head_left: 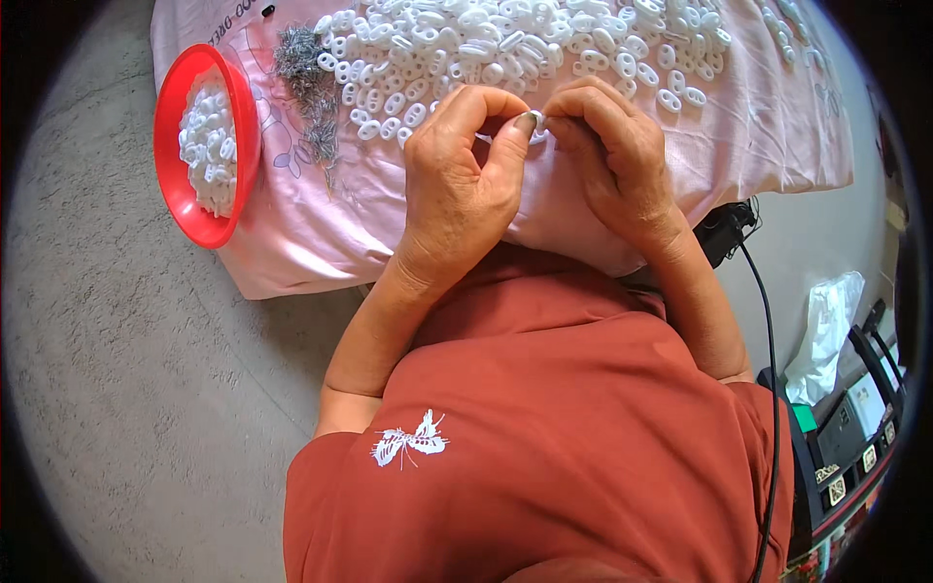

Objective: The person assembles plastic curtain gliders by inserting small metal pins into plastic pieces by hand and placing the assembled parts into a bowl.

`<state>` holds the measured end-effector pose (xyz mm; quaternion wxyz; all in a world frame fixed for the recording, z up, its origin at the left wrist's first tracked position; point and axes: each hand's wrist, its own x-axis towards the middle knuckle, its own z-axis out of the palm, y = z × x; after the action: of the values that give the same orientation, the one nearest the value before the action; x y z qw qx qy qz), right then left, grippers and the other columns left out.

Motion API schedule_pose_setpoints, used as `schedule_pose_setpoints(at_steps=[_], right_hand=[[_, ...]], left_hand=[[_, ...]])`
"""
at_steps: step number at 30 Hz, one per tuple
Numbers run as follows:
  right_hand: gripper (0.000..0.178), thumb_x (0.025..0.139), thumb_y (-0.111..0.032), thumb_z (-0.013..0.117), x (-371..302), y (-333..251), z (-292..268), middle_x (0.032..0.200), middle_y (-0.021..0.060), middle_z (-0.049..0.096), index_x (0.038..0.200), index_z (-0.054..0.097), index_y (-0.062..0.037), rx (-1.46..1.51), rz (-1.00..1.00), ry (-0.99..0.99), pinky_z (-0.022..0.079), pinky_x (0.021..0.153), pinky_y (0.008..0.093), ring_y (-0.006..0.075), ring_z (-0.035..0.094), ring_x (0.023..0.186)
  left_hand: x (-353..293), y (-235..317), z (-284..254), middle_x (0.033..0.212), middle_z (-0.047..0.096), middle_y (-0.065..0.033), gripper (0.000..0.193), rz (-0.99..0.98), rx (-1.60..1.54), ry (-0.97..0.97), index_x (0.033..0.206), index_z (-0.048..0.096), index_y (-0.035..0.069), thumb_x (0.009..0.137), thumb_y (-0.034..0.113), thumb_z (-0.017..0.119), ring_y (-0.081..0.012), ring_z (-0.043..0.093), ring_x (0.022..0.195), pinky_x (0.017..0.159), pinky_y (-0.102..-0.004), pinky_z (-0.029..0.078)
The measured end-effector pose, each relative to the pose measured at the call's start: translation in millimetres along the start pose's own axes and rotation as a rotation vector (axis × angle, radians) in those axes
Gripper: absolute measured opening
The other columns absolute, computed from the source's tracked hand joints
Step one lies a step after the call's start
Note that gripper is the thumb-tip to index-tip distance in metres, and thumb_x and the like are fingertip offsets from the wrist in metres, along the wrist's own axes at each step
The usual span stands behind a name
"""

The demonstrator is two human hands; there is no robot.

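Above the near edge of the pink cloth, a small white oval plastic piece with two holes (538,127) is between my fingertips. My left hand (459,167) pinches it between thumb and forefinger. From the other side my right hand (622,146) comes in, its thumb and forefinger closed at the piece's right edge; whatever else they grip is too small to make out. Just beyond my hands lies a wide heap of similar white two-hole pieces (476,44). Left of that heap is a pile of thin silvery metal bits (303,70), trailing toward me.
A red bowl (243,146) holding more white pieces stands at the cloth's left edge. The pink cloth (321,238) covers the work surface. A black cable (771,389) hangs down on the right, near a white plastic bag (822,335). Grey floor (117,321) lies to the left.
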<state>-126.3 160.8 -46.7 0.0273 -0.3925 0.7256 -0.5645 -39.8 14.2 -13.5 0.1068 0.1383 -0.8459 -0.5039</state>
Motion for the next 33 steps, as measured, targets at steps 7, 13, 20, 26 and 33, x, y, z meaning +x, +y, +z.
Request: schedule_pose_setpoints(at_steps=[7, 13, 20, 26, 33], right_hand=[[0.011, 0.084, 0.003, 0.068, 0, 0, -1, 0.085, 0.0093, 0.063, 0.092, 0.062, -0.0011, 0.082, 0.040, -0.010, 0.049, 0.059, 0.0303, 0.0220, 0.063, 0.071], [0.010, 0.084, 0.003, 0.068, 0, -2, -2, 0.083, 0.0095, 0.062, 0.091, 0.062, -0.0002, 0.110, 0.064, 0.005, 0.049, 0.060, 0.0283, 0.0206, 0.062, 0.069], [0.010, 0.086, 0.007, 0.063, -2, -3, -4, 0.081, 0.0087, 0.060, 0.093, 0.060, 0.0010, 0.235, 0.195, 0.000, 0.048, 0.063, 0.0262, 0.0165, 0.060, 0.071], [0.007, 0.092, 0.007, 0.057, -6, 1, -3, 0.081, 0.0065, 0.061, 0.096, 0.059, 0.0016, 0.257, 0.193, -0.005, 0.048, 0.062, 0.0244, 0.0132, 0.059, 0.067], [0.008, 0.096, 0.004, 0.054, -9, -4, -3, 0.077, 0.0042, 0.062, 0.102, 0.058, 0.0012, 0.366, 0.287, 0.029, 0.048, 0.061, 0.0223, 0.0096, 0.058, 0.065]], left_hand=[[-1, 1, 4, 0.083, 0.065, -0.0005, 0.005, -0.116, -0.212, 0.017, 0.097, 0.064, -0.001, 0.094, 0.003, 0.063, -0.0058, 0.060, 0.075, 0.068, -0.0192, 0.048], [-2, -1, 4, 0.080, 0.067, -0.0065, 0.006, -0.112, -0.196, 0.035, 0.093, 0.064, -0.001, 0.090, 0.004, 0.065, -0.0106, 0.064, 0.070, 0.063, -0.0248, 0.050], [-4, 0, 5, 0.080, 0.064, -0.0097, 0.004, 0.014, -0.103, 0.040, 0.089, 0.064, 0.001, 0.086, 0.003, 0.066, -0.0196, 0.064, 0.064, 0.057, -0.0301, 0.050], [-6, -11, -27, 0.078, 0.062, -0.0072, 0.008, 0.077, 0.030, 0.129, 0.092, 0.065, 0.001, 0.085, -0.003, 0.064, -0.0141, 0.058, 0.065, 0.058, -0.0271, 0.046], [-14, -57, -113, 0.079, 0.067, -0.0049, 0.009, -0.162, 0.339, 0.375, 0.094, 0.069, 0.000, 0.089, 0.007, 0.067, -0.0108, 0.061, 0.068, 0.064, -0.0265, 0.050]])
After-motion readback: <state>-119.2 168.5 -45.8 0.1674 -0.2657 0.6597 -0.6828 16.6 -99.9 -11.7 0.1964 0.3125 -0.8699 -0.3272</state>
